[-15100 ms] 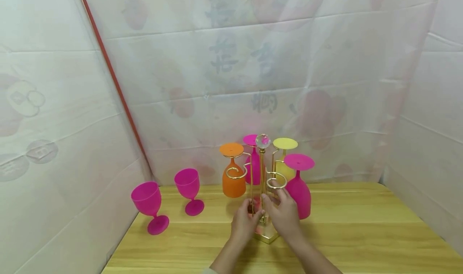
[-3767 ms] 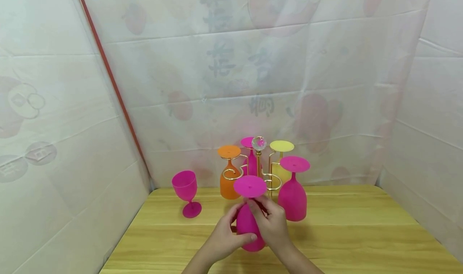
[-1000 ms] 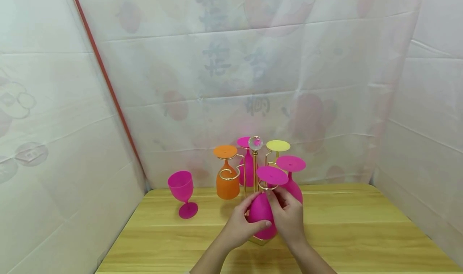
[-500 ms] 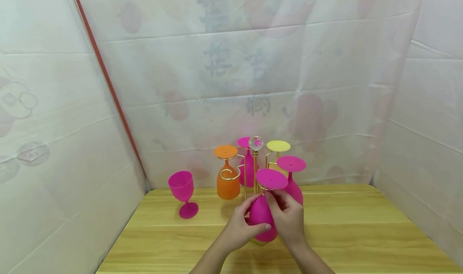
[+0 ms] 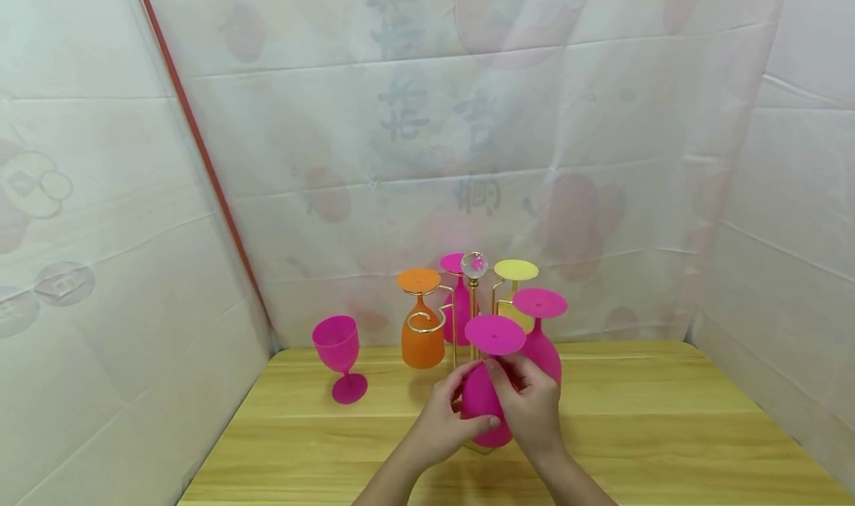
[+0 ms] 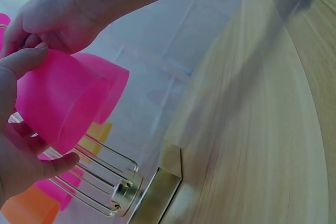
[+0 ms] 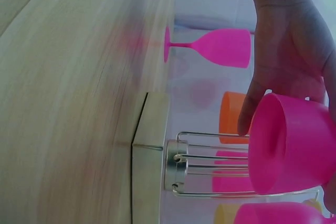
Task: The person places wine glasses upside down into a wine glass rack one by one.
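An upside-down pink goblet (image 5: pixel 482 395) is held at the front of a gold wire rack (image 5: pixel 473 309), its round foot uppermost. My left hand (image 5: pixel 442 426) grips its bowl, thumb across the front. With thumb and fingers my right hand (image 5: pixel 534 406) pinches it near the stem, just under the foot; the fingertips are partly hidden. Hanging upside down on the rack are an orange goblet (image 5: pixel 422 343), a pink goblet behind, a yellow goblet (image 5: pixel 516 270) and another pink goblet (image 5: pixel 544 352) beside my right hand. The held goblet's open rim (image 7: pixel 268 145) faces the table in the right wrist view.
One more pink goblet (image 5: pixel 336 343) stands upright on the wooden table (image 5: pixel 641 432), left of the rack. A crystal ball (image 5: pixel 474 265) tops the rack's post, and its angular gold base (image 7: pixel 149 156) sits on the table. Pale printed sheets hang on three sides.
Earlier both hands were at the rack's post and two pink goblets stood at left. One is now inverted in my hands; over the last second its foot shifted slightly left, covering the front ring.
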Tool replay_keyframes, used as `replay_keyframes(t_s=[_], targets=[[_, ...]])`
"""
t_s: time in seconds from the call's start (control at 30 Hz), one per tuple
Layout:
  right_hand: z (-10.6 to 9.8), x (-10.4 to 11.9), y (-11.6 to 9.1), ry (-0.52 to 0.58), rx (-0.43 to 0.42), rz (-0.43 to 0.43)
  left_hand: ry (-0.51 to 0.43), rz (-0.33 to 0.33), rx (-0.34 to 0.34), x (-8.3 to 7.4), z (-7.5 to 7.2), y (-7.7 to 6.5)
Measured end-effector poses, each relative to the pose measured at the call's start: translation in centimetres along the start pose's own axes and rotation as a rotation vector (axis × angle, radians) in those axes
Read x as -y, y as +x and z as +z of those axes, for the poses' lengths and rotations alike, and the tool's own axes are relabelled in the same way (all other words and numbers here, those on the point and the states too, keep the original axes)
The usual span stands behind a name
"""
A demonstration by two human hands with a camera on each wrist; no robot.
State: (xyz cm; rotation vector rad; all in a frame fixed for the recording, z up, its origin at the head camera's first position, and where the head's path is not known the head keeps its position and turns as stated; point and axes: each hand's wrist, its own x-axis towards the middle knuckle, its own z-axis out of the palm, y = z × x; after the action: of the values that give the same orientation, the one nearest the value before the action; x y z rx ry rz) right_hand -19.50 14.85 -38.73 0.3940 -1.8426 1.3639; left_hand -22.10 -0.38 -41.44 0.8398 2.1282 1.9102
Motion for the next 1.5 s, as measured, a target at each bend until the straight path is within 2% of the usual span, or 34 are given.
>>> replay_keyframes(t_s=[0.37,0.77,1.2,1.5], targets=[[0.39,-0.43,-0.09,0.006,-0.035,-0.006,-0.001,0.006,0.01,0.41,0.07,0.01],[-0.05,-0.01,-0.1,-0.005,0.034,0.038,0.015,0.046,0.022,0.63,0.0,0.05],[0.11,-0.02,-0.12,0.005,0.003,0.014,0.018,0.036,0.019,0.7,-0.01,0.09],[0.08,-0.28,-0.09,-0.008,0.029,0.051,0.029,0.03,0.011,0.47,-0.09,0.06]])
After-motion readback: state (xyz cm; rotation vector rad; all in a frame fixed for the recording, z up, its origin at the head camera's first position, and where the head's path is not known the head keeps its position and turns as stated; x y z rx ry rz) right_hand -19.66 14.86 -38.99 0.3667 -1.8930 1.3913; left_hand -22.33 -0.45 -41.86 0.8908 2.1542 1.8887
